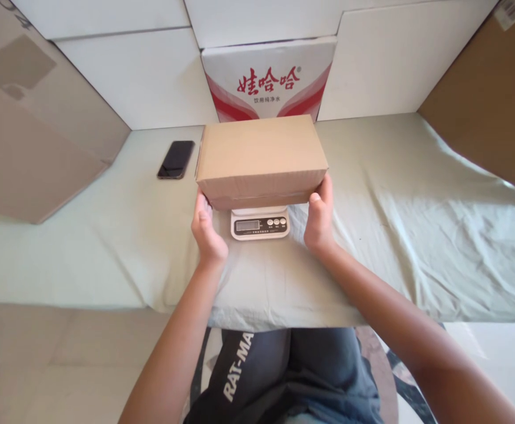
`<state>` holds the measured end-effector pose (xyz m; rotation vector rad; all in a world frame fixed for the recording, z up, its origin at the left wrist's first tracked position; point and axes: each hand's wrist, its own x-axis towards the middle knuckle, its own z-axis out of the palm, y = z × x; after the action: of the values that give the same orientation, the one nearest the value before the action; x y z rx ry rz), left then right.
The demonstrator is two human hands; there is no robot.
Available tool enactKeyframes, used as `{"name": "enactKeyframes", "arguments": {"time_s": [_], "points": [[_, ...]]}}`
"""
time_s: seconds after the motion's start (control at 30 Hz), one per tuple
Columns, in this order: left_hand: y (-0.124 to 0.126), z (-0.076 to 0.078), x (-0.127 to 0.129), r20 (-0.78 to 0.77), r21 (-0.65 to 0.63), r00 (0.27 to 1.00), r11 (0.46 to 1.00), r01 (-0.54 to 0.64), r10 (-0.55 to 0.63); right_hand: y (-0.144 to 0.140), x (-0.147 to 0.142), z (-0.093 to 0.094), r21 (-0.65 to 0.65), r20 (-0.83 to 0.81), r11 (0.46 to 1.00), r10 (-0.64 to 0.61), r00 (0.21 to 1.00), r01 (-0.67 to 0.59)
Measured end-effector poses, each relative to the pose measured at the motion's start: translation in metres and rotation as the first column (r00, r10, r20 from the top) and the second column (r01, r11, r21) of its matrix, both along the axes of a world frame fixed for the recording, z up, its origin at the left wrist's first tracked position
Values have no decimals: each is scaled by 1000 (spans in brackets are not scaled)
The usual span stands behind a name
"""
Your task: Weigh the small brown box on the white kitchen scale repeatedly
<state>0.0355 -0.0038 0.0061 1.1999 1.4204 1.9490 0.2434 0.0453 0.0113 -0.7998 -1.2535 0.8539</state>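
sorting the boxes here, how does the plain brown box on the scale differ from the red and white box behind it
The brown box is plain, unprinted cardboard; the red and white box carries red lettering and red swooshes. The brown box sits on the scale, with the left hand and right hand at its lower corners; the red and white box stands against the wall, untouched. Both look closed.

Box [261, 158] sits on the scale [260, 223], centre of the table [394, 235]. My left hand [207, 232] at its near-left corner, right hand [320, 221] at near-right. Phone [176, 159] left of box. Printed carton [268, 79] stands behind it.
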Motion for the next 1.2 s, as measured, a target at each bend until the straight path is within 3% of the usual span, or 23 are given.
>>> {"name": "enactKeyframes", "arguments": {"time_s": [0.23,0.53,0.73,0.9,1.2], "points": [[7,-3,-19,71,-15,997,999,-36,37,17,16,-14,-73,-70,988,-143,987,138],[21,-15,-40,268,-74,962,997,-24,43,42,22,-26,-298,-292,949,-191,937,100],[24,-9,-44,432,-140,892,987,-77,131,48,22,-30,-330,-335,936,-238,912,123],[24,-4,-39,413,-128,905,990,-56,105,53,24,-35,-321,-327,940,-223,919,114],[30,-8,-43,360,-129,928,990,-54,97,56,28,-37,-325,-272,940,-199,942,105]]}}
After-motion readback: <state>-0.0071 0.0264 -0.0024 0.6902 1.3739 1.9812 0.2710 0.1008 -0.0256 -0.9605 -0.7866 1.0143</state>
